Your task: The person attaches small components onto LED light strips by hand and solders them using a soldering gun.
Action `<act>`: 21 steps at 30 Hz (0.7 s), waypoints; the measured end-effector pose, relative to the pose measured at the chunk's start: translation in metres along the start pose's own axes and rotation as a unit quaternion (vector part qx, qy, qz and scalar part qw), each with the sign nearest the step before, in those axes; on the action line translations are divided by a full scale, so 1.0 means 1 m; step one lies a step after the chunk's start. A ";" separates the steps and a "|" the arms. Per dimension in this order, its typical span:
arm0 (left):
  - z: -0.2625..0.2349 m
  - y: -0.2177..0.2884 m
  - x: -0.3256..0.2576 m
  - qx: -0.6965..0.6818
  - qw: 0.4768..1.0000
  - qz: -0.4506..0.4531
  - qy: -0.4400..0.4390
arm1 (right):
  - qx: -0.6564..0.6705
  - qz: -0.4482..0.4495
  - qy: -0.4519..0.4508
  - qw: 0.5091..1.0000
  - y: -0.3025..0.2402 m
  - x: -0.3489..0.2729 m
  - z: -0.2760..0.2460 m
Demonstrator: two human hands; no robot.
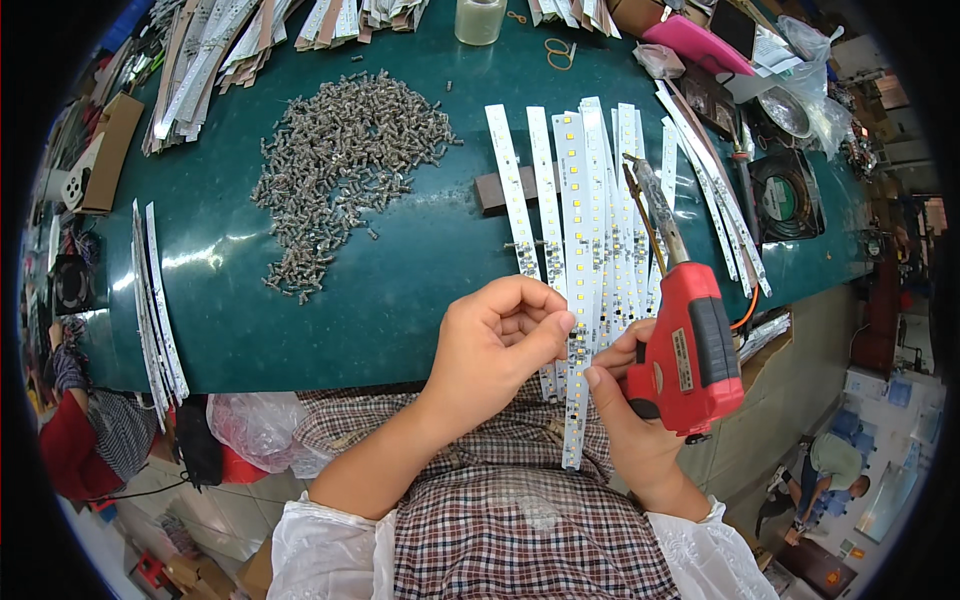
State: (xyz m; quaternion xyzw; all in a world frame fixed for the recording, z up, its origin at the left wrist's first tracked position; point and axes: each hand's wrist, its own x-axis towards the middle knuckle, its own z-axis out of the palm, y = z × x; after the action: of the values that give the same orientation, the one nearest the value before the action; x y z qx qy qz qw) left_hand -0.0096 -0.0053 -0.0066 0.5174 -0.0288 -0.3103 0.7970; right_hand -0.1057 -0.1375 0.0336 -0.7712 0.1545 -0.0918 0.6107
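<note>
My left hand is closed, pinching the edge of a long white LED strip between thumb and fingers. Yellow chips and small dark parts dot this strip, and its lower end reaches past the table edge over my lap. In my right hand is a red and black soldering gun, its metal tip pointing up and away. The right thumb and fingertips also touch the held strip's edge. More LED strips lie fanned out beneath and beside it, some resting across a dark block.
A large heap of small metallic parts covers the table's middle left. Strip bundles lie at the back, with other strips at left. A tape roll stands far off; a fan sits right. Another person is at lower right.
</note>
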 end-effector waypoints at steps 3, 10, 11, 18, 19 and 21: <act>-0.006 0.007 0.004 0.032 0.999 -0.003 0.029 | 0.016 0.022 0.024 0.999 0.003 0.000 0.002; -0.040 0.016 0.033 0.243 0.959 -0.024 0.143 | -0.001 0.060 0.054 0.997 -0.003 -0.001 -0.007; -0.041 0.014 0.035 0.243 0.959 -0.026 0.143 | -0.003 0.060 0.053 0.997 -0.005 -0.001 -0.007; -0.036 0.009 0.035 0.361 0.919 0.023 0.158 | -0.046 0.043 0.052 0.997 -0.007 -0.004 -0.014; -0.035 0.011 0.034 0.407 0.898 0.049 0.160 | -0.045 0.049 0.057 0.996 -0.007 -0.005 -0.015; -0.028 0.017 0.032 0.455 0.867 0.096 0.180 | -0.045 0.057 0.061 0.995 -0.005 -0.008 -0.020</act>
State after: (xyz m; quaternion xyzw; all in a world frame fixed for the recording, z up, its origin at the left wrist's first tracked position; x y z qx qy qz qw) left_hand 0.0341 0.0055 -0.0144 0.8643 -0.0729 -0.0863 0.4902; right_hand -0.1191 -0.1515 0.0437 -0.7806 0.2396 -0.0968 0.5691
